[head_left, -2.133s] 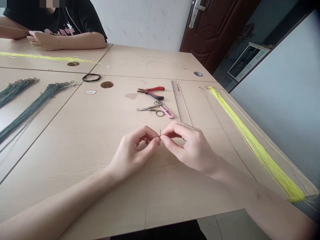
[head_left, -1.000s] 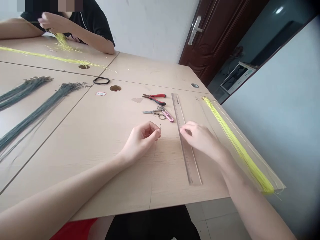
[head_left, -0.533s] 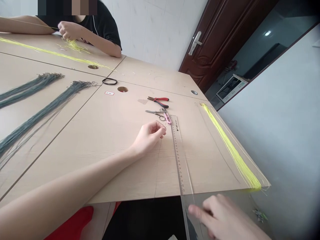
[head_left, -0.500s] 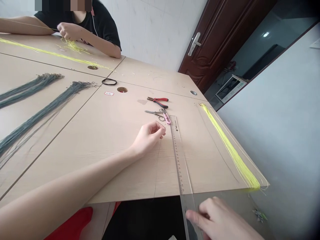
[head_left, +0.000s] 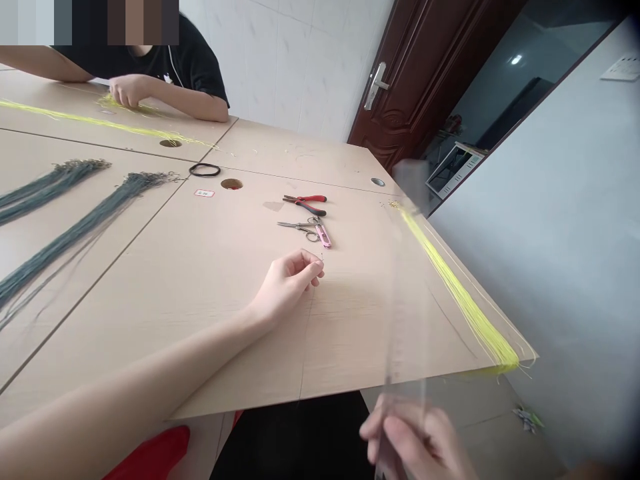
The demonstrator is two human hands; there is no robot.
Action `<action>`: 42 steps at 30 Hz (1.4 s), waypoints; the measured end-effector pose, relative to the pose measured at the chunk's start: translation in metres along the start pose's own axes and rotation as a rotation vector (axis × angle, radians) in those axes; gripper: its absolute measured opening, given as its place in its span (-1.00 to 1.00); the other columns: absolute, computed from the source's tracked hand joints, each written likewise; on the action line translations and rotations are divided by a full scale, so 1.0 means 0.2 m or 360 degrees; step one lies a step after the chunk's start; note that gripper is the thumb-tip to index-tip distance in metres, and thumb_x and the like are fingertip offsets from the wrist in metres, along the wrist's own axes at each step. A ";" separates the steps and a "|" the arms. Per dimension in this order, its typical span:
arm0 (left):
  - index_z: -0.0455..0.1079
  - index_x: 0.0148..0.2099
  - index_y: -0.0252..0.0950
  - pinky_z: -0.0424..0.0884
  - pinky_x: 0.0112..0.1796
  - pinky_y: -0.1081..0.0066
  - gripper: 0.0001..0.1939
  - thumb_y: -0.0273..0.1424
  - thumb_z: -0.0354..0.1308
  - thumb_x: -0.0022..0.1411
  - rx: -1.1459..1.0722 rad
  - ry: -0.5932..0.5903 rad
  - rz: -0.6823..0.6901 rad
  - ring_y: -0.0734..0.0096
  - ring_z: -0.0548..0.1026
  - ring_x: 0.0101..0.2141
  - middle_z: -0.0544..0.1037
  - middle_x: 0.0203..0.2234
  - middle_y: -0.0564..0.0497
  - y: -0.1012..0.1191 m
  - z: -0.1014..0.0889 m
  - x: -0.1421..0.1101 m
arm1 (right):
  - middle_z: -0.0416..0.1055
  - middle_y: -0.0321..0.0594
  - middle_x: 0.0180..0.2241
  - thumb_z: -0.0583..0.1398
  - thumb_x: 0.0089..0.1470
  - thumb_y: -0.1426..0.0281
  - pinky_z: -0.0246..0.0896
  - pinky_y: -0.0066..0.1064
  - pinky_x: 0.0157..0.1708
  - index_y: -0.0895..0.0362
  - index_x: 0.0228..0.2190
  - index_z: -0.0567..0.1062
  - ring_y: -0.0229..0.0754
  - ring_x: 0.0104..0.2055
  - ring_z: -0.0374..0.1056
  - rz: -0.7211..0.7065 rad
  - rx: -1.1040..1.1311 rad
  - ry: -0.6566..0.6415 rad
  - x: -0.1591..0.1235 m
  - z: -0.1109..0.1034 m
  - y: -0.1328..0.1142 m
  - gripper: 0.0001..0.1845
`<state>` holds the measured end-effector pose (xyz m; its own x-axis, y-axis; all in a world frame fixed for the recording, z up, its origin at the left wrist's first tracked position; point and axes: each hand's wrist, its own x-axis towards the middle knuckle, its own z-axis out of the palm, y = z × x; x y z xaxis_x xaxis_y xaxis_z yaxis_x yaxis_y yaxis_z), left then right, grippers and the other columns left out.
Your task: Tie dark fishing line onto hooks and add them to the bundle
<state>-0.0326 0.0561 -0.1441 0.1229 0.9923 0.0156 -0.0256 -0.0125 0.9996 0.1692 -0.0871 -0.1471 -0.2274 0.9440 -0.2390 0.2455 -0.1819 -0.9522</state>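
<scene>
My left hand rests low over the table, thumb and forefinger pinched on the end of a thin dark thread. A tiny tip pokes out above the fingers, too small to make out. From there the thread runs down to the table's front edge. My right hand, off the front edge, grips a clear ruler by its near end; the ruler is blurred and raised. Just beyond my left hand lie scissors, a small pink-handled tool and red-and-black pliers.
A bundle of yellow threads lies along the table's right edge. Grey-green thread bundles are at the left, near a black band and a cable hole. Across the table a person handles yellow threads.
My right hand has lifted the ruler off the table and shifted it rightward, away from the thread. The left hand keeps its pinch. The other person's hand has lowered to the table.
</scene>
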 end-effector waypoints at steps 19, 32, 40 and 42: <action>0.32 -0.45 -0.26 0.25 -0.52 0.54 -0.80 -0.32 0.14 0.21 -0.0178 -0.0477 -0.0362 0.55 0.32 -0.55 0.38 -0.60 0.11 0.02 0.03 -0.17 | 0.22 -0.32 -0.57 0.02 0.21 0.33 0.38 -0.30 -0.54 0.01 -0.23 0.42 -0.23 -0.52 0.34 -0.0863 0.0836 0.0497 0.29 0.14 -0.07 -0.81; 0.30 -0.42 -0.31 0.22 -0.53 0.66 -0.82 -0.37 0.13 0.23 -0.0270 -0.0570 -0.0440 0.64 0.27 -0.54 0.34 -0.57 0.12 0.03 0.05 -0.17 | 0.08 -0.45 -0.70 0.23 0.07 0.38 0.34 -0.43 -0.65 -0.01 -0.40 0.38 -0.25 -0.60 0.32 -0.0756 0.1053 0.0735 0.32 0.09 -0.16 -0.91; 0.33 -0.41 -0.27 0.23 -0.54 0.66 -0.85 -0.38 0.13 0.22 -0.0285 -0.0600 -0.0364 0.64 0.28 -0.55 0.36 -0.55 0.13 0.03 0.05 -0.17 | 0.20 -0.41 -0.67 0.27 0.02 0.39 0.42 -0.37 -0.39 0.01 -0.49 0.38 -0.20 -0.44 0.39 -0.0570 0.1118 0.0376 0.32 0.03 -0.15 -0.86; 0.33 -0.41 -0.26 0.23 -0.54 0.66 -0.85 -0.37 0.14 0.21 -0.0310 -0.0601 -0.0335 0.64 0.27 -0.55 0.36 -0.55 0.13 0.03 0.05 -0.17 | 0.25 -0.41 -0.65 0.28 0.01 0.37 0.43 -0.32 -0.39 0.00 -0.51 0.40 -0.20 -0.46 0.41 -0.0660 0.1124 0.0301 0.33 0.02 -0.14 -0.86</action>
<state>-0.0265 0.0201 -0.1381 0.4966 0.8560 -0.1433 -0.1427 0.2434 0.9594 0.1436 -0.0206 -0.1366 0.0081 0.9911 0.1329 -0.4851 0.1201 -0.8662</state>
